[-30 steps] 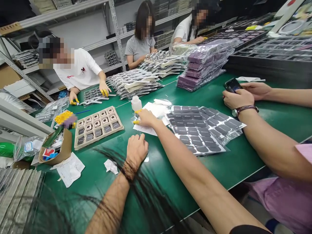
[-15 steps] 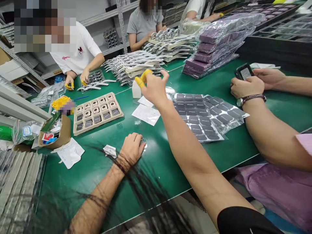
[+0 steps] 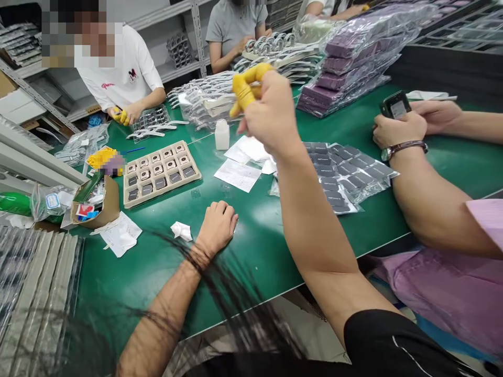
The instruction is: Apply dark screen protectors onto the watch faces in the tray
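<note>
My right hand [image 3: 263, 104] is raised above the table, with yellow finger cots on its fingers. The fingers are bent inward; whatever they pinch, if anything, is hidden. A translucent plastic film [image 3: 192, 107] shows left of them, in front of the stacked white straps; I cannot tell whether it touches the hand. My left hand [image 3: 217, 226] rests palm down on the table, fingers curled, with a tiny pale edge at the fingertips. Beside it lies a crumpled white paper [image 3: 181, 231]. Beyond stands a beige tray [image 3: 160, 197] of square watch cases, some covered by dark grey pieces.
A white bottle [image 3: 222, 135] and a written paper slip [image 3: 237, 176] lie mid-table. Sheets of dark labels [image 3: 334, 193] sit right, near a co-worker's hands holding a phone [image 3: 396, 106]. Left are a cardboard box [image 3: 108, 204] and stacked trays [image 3: 39, 283]. Purple wrapped packs [image 3: 326, 97] stand behind.
My right hand has moved up and to the right, its fingers more curled. My left hand stays on the table; the clear piece at its fingertips no longer shows. A co-worker's hands have shifted at the far left.
</note>
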`<state>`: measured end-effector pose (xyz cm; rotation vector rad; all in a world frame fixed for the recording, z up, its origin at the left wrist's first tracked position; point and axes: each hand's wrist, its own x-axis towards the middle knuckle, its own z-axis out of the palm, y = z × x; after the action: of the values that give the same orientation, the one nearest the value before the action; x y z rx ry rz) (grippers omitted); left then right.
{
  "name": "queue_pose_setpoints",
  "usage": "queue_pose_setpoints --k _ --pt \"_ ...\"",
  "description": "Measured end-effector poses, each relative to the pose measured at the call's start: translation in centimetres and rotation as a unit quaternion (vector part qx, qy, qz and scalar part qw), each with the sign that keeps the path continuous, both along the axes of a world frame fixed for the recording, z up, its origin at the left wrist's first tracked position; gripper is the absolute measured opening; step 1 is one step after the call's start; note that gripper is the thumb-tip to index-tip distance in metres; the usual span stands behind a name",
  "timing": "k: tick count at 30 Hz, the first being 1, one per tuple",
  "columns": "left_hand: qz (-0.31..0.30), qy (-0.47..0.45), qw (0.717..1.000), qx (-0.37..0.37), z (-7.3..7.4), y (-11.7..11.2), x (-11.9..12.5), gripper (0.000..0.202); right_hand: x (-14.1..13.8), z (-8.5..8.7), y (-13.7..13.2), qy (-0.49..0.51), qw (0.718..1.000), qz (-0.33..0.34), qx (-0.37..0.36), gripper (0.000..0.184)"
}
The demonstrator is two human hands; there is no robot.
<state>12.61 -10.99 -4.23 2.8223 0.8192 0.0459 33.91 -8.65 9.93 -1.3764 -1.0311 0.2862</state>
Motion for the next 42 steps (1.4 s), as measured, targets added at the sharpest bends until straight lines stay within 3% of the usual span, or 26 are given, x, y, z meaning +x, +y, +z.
queue_pose_setpoints --k 2,4,6,8,10,11,13,15,16,17,19,21,22,24,27,30,35,38,40,42 --pt "-0.003 -0.002 1.000 -0.009 0.0 -0.1 0.2 0.028 -0.4 -0.3 -2.6 -0.004 0.998 -0.053 -0.026 0.020" --pt "0.004 -0.012 1.000 -0.025 0.0 -0.1 0.0 0.027 -0.7 -2.2 -6.0 -0.015 0.988 -0.093 -0.125 0.032" --pt "0.023 -0.032 0.998 -0.047 0.2 -0.2 -0.7 0.023 -1.3 -5.2 -9.9 -0.024 0.969 -0.103 -0.224 0.051" --pt "0.060 -0.054 0.995 -0.065 0.8 -0.2 -2.1 0.022 -2.5 -8.5 -13.6 -0.002 0.943 -0.140 -0.303 0.057" --pt "0.124 -0.103 0.983 -0.088 2.1 0.0 -3.9 0.031 -4.3 -11.4 -16.6 0.067 0.932 -0.123 -0.335 0.056" --pt "0.161 -0.151 0.969 -0.108 2.9 0.2 -4.8 0.035 -5.3 -12.6 -17.6 0.120 0.933 -0.096 -0.325 0.052" --pt "0.220 -0.321 0.899 -0.200 5.0 0.5 -5.8 0.031 -7.0 -14.3 -18.7 0.233 0.932 -0.025 -0.277 0.043" --pt "0.201 -0.444 0.811 -0.324 6.9 0.3 -5.5 0.029 -8.1 -15.4 -18.8 0.286 0.927 0.011 -0.242 0.037" --pt "0.167 -0.455 0.790 -0.376 7.5 0.0 -5.0 0.030 -8.4 -15.7 -18.7 0.272 0.932 0.001 -0.240 0.034" --pt "0.128 -0.432 0.792 -0.412 7.8 -0.6 -4.2 0.031 -8.5 -16.0 -18.4 0.240 0.938 -0.021 -0.247 0.032" --pt "0.043 -0.315 0.854 -0.412 7.0 -1.9 -2.5 0.031 -8.2 -16.5 -17.9 0.166 0.950 -0.076 -0.253 0.027" --pt "-0.039 -0.173 0.933 -0.313 4.9 -3.3 -0.9 0.031 -7.8 -17.0 -17.5 0.123 0.958 -0.104 -0.237 0.023" --pt "-0.071 -0.116 0.959 -0.247 3.6 -3.9 -0.3 0.032 -7.6 -17.2 -17.4 0.114 0.961 -0.112 -0.226 0.021" --pt "-0.096 -0.061 0.985 -0.128 1.0 -4.7 0.4 0.043 -7.5 -17.7 -17.3 0.096 0.964 -0.133 -0.207 0.021" --pt "-0.120 -0.072 0.989 -0.056 -1.6 -4.8 0.5 0.064 -7.6 -18.5 -17.5 0.071 0.968 -0.157 -0.184 0.029" --pt "-0.154 -0.114 0.977 -0.097 -2.5 -4.0 0.2 0.065 -8.1 -19.0 -17.8 0.014 0.973 -0.163 -0.161 0.037" --pt "-0.100 -0.233 0.952 -0.170 -2.8 -3.1 -0.4 0.045 -9.0 -18.6 -17.9 -0.160 0.947 -0.215 -0.177 0.039" --pt "-0.076 -0.267 0.941 -0.195 -2.6 -3.2 -0.7 0.037 -9.2 -18.2 -17.7 -0.228 0.928 -0.185 -0.232 0.038" --pt "-0.052 -0.287 0.937 -0.191 -1.8 -2.6 -0.9 0.031 -9.3 -18.0 -17.7 -0.252 0.918 -0.153 -0.265 0.037" --pt "0.011 -0.259 0.956 -0.137 -0.4 -0.8 -1.1 0.022 -9.5 -18.0 -17.8 -0.266 0.910 -0.138 -0.286 0.035"
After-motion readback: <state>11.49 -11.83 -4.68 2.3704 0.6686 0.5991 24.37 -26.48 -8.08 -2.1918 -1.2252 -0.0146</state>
